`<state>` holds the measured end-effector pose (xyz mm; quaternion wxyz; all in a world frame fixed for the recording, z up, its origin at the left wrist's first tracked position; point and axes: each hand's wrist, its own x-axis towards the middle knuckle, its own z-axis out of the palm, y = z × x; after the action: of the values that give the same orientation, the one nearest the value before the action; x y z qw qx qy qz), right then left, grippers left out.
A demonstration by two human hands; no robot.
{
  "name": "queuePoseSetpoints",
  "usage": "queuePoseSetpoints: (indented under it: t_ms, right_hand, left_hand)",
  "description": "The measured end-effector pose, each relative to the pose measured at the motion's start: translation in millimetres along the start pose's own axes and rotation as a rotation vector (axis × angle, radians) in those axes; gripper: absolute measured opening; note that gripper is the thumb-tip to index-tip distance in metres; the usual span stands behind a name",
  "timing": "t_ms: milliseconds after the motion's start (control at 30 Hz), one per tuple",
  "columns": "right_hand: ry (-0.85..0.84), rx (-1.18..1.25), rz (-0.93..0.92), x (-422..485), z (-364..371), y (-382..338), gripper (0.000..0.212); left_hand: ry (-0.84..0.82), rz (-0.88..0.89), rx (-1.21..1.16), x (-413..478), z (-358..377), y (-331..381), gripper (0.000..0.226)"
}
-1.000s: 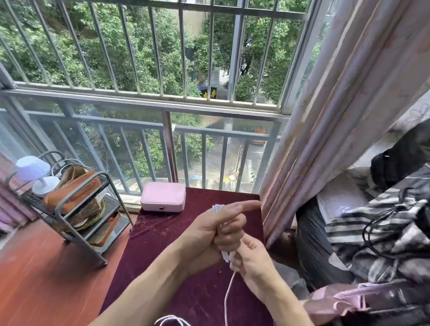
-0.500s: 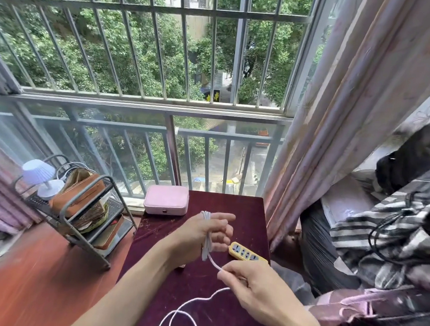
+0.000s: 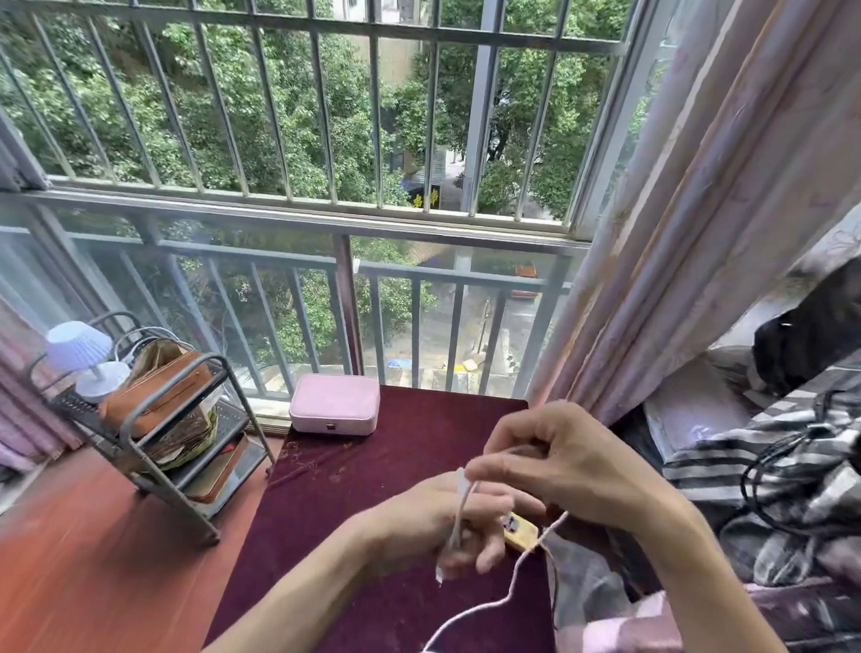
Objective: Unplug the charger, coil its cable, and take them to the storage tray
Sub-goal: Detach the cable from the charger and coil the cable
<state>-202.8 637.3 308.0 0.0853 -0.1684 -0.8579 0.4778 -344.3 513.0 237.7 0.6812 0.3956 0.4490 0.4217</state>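
Loose cable (image 3: pixel 467 617), white: trails from the bottom edge of the view, one slack loop nearest the person, then rises in a wavy line to the hands. Not yet coiled.

Table (image 3: pixel 349 551), dark red cloth top: the surface under both hands.

Left hand (image 3: pixel 433 527): held over the table, fingers curled, with several turns of the white cable wound across them. One short end of the cable hangs down from this bundle. Judged to be closed on the coil.

Right hand (image 3: pixel 561 470): just above and beyond the left, fingers bent and pinching the running cable at the top of the bundle, as if laying another turn.

Yellow power strip (image 3: pixel 523 532): on the table edge, partly hidden behind the left fingers. Whether anything is plugged into it cannot be told.

Charger block: not made out in this view; possibly hidden in a hand or below the frame.

Pink box (image 3: pixel 335 404): at the far end of the table, untouched.

Wire rack (image 3: pixel 172 440): well apart to the left, on the wooden floor, holding a brown pouch and a small lamp. Possibly the storage tray; not certain.

Progress, as judged: unplugging seems done, coiling is partway with a good length left, carrying to storage not begun.
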Motion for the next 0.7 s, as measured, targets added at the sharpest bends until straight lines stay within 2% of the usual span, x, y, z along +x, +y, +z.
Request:
queuePoseSetpoints:
  t_ms: [133, 233, 300, 400, 500, 533, 633, 700]
  right_hand:
    - [0.07, 0.298, 0.004, 15.6, 6.7, 22.4, 0.017]
    - [0.161, 0.393, 0.001, 20.3, 17.7, 38.5, 0.015]
    - [0.185, 0.439, 0.025, 21.6, 23.3, 48.2, 0.018]
    - [0.171, 0.564, 0.06, 19.5, 31.9, 58.7, 0.022]
    - [0.204, 0.684, 0.093, 16.5, 42.3, 63.7, 0.042]
    - [0.22, 0.714, 0.11, 15.2, 46.5, 65.6, 0.041]
    - [0.269, 0.771, 0.194, 10.1, 62.2, 73.6, 0.02]
    - [0.304, 0.839, 0.234, 5.3, 76.5, 77.3, 0.016]
  left_hand:
    - [-0.065, -0.034, -0.342, 5.1, 6.9, -2.5, 0.073]
    - [-0.171, -0.035, -0.487, 9.3, 12.3, -5.6, 0.095]
    - [-0.216, -0.014, -0.539, 9.1, 14.9, -6.8, 0.1]
    - [-0.218, 0.038, -0.52, 6.8, 17.4, -4.4, 0.079]
    - [-0.167, 0.071, -0.523, 4.8, 19.6, 1.9, 0.057]
    - [-0.138, 0.083, -0.532, 4.5, 20.5, 4.0, 0.052]
    - [-0.048, 0.133, -0.54, 5.1, 21.7, 10.0, 0.035]
    - [-0.008, 0.163, -0.539, 5.9, 21.4, 13.6, 0.024]
